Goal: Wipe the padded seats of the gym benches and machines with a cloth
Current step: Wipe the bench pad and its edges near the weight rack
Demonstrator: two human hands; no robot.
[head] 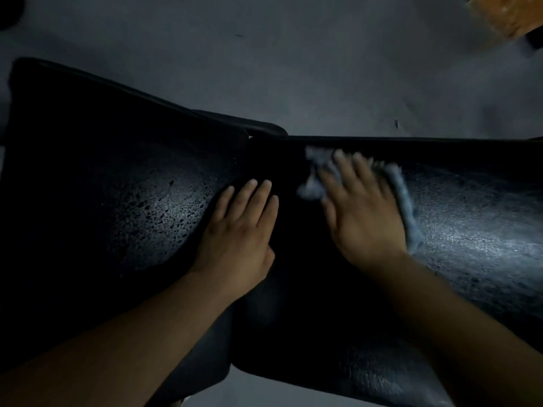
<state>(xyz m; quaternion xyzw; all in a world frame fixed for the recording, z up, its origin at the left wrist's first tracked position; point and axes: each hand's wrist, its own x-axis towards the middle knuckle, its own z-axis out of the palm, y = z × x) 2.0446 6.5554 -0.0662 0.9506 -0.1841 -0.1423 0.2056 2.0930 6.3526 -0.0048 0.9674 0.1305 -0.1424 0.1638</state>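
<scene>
On the long black pad at 3 o'clock, pressing a pale blue cloth down with the right hand, laid flat, fingers straight and a little spread, not curled round the fabric. Blurred, hand and cloth alike. Bunched up past the fingertips toward 12 o'clock, trailing along the hand's outer edge toward 4 o'clock. Over at 9 o'clock of that, resting the left hand palm-down and relaxed, fingers straight and close together, holding nothing, right across the seam where the seat pad meets the long one. Speckled with dark spots under a glare patch on the seat pad at 9 o'clock; streaky and shiny on the long pad at 3 o'clock. Beyond, at 12 o'clock, grey floor; up at 1 o'clock, something orange, too blurred to name.
</scene>
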